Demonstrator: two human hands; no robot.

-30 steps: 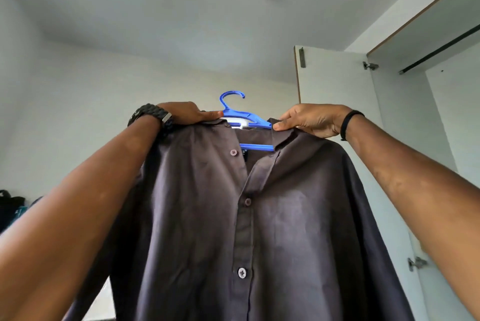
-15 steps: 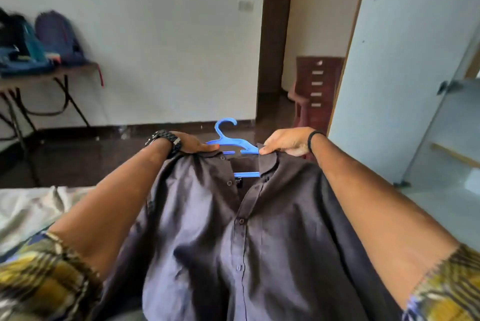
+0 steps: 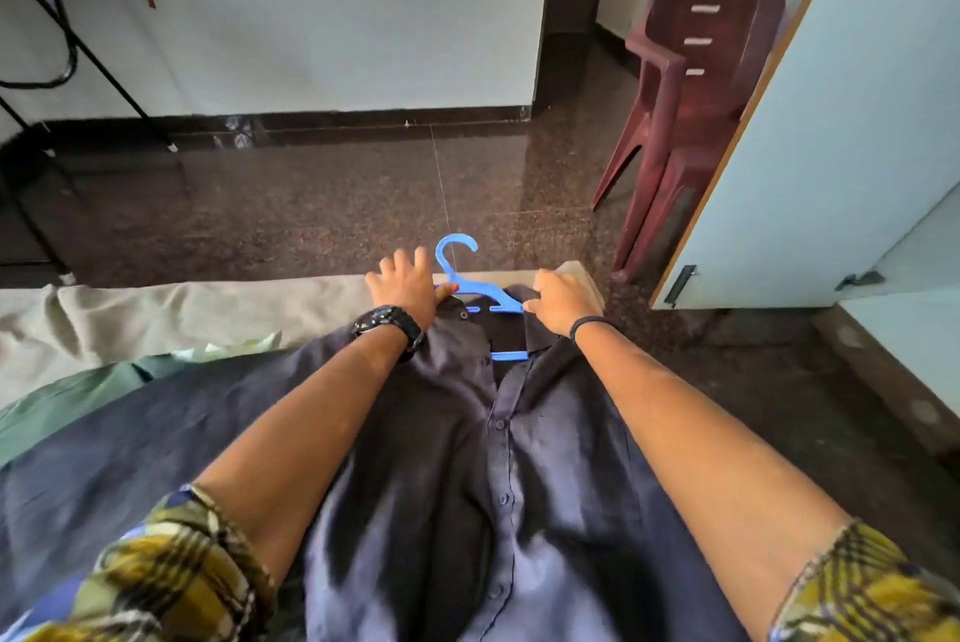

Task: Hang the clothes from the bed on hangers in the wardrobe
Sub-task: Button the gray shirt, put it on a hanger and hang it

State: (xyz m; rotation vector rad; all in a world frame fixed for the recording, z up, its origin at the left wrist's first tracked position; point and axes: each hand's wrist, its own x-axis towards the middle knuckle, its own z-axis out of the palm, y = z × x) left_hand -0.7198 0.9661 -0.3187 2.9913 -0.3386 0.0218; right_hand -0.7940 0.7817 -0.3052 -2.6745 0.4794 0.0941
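A dark grey button-up shirt (image 3: 467, 459) lies front-up on the bed, with a blue plastic hanger (image 3: 480, 290) inside its neck; the hook pokes out past the collar. My left hand (image 3: 408, 285), with a black watch on its wrist, rests with spread fingers on the shirt's left shoulder, thumb touching the hanger. My right hand (image 3: 558, 301) has its fingers curled round the collar and right shoulder of the shirt over the hanger's arm. Most of the hanger is hidden under the cloth.
The beige bed sheet (image 3: 182, 309) reaches the bed's far edge, and a green garment (image 3: 78, 402) lies at the left. Stacked maroon plastic chairs (image 3: 691, 85) stand by the open pale wardrobe door (image 3: 831, 122). A folding table's legs (image 3: 52, 44) are at far left on dark granite floor.
The shirt on its hanger came down from being held up in the air to lying on the bed. My view tipped down, and my left hand's fingers spread out.
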